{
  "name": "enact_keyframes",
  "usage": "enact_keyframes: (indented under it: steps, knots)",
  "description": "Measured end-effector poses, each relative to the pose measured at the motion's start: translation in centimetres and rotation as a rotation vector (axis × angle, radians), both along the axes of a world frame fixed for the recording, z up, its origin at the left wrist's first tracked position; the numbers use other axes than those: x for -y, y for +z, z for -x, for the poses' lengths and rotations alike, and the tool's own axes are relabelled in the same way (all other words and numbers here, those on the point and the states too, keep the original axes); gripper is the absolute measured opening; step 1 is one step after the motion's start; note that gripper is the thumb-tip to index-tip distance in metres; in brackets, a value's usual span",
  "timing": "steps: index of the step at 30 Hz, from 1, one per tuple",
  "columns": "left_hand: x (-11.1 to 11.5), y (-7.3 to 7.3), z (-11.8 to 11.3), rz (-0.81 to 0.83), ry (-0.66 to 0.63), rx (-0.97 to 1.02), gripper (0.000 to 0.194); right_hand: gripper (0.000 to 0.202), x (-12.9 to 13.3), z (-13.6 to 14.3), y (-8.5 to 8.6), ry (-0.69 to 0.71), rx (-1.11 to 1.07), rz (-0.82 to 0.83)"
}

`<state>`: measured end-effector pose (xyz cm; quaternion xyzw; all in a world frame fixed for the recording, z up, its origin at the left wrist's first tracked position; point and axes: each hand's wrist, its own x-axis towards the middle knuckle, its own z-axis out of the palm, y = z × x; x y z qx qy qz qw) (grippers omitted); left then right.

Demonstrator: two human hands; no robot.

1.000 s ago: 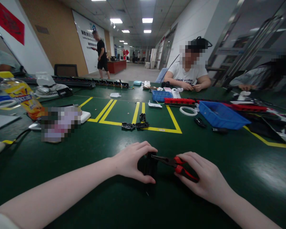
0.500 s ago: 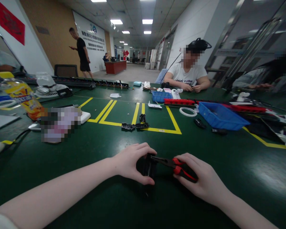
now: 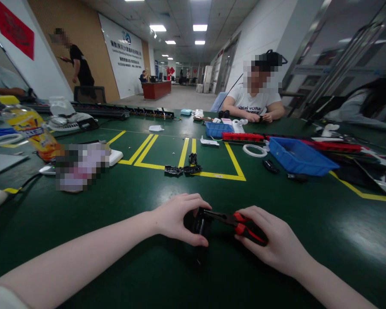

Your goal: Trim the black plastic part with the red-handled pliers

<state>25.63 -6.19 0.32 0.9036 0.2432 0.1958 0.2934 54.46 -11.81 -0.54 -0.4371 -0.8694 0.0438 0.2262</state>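
Above the green table (image 3: 122,266), my left hand (image 3: 182,219) grips a small black part (image 3: 202,224) between thumb and fingers. My right hand (image 3: 273,240) is wrapped round the red and black handles of the long-nose pliers (image 3: 241,224). The tips of the pliers point left and meet the upper edge of the black part; whether they pinch it cannot be made out. Further back, several small black pieces (image 3: 183,170) lie on the yellow tape lines.
A blue bin (image 3: 299,156) stands at the right, with a white ring (image 3: 254,150) beside it. At the left are a yellow drink bottle (image 3: 32,128) and a white device (image 3: 116,157). A person (image 3: 255,98) sits across the table.
The black part has turned slightly in my left hand, and its face looks shinier. My right hand and the pliers have hardly moved. A standing person in the background has moved left.
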Motion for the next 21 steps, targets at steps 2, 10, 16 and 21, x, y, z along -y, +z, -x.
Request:
enact_keyframes:
  steps: [2,10,16,21]
  knots:
    - [-0.1,0.0,0.0,0.013,0.001,-0.009,0.068,0.032,0.0,0.0,0.0,0.002,-0.012,-0.003]
    - [-0.3,0.0,0.1,-0.018,-0.028,0.055,0.066,0.033,-0.3,-0.1,-0.2,-0.036,-0.048,0.056]
    - [-0.1,0.2,0.0,-0.001,-0.004,0.09,0.075,0.036,-0.2,0.0,-0.8,-0.121,-0.136,0.08]
    - [-0.1,0.0,0.0,0.009,0.005,0.122,0.077,0.04,-0.2,0.0,-0.9,-0.136,-0.131,0.045]
